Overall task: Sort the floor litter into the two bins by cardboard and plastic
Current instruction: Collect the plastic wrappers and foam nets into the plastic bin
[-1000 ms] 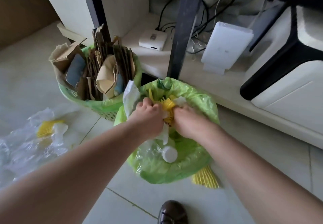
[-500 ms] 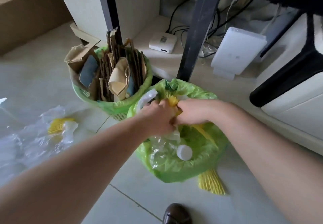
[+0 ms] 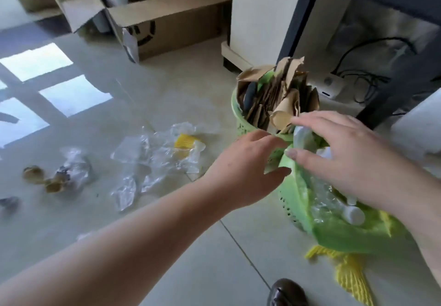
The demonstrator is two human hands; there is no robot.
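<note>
Two green bins stand at the right. The far bin (image 3: 241,119) is stuffed with brown cardboard pieces (image 3: 281,98). The near bin (image 3: 290,200), lined with a green bag, holds clear plastic and a white-capped bottle (image 3: 353,213). My left hand (image 3: 245,169) hovers at the near bin's left rim, fingers spread and holding nothing. Over that bin my right hand (image 3: 346,153) is held flat with fingers straight, also empty. Clear plastic wrap with a yellow foam net (image 3: 183,141) lies on the floor to the left.
A second yellow foam net (image 3: 348,272) lies on the tiles in front of the near bin, beside my brown shoe (image 3: 286,293). Small crumpled scraps (image 3: 55,176) sit far left. An open cardboard box (image 3: 167,21) stands behind; a black table leg (image 3: 296,28) and cables are at the right.
Both hands have let go of the yellow and white plastic in the near bin and lifted out, now open. The view has swung left, showing the floor litter.
</note>
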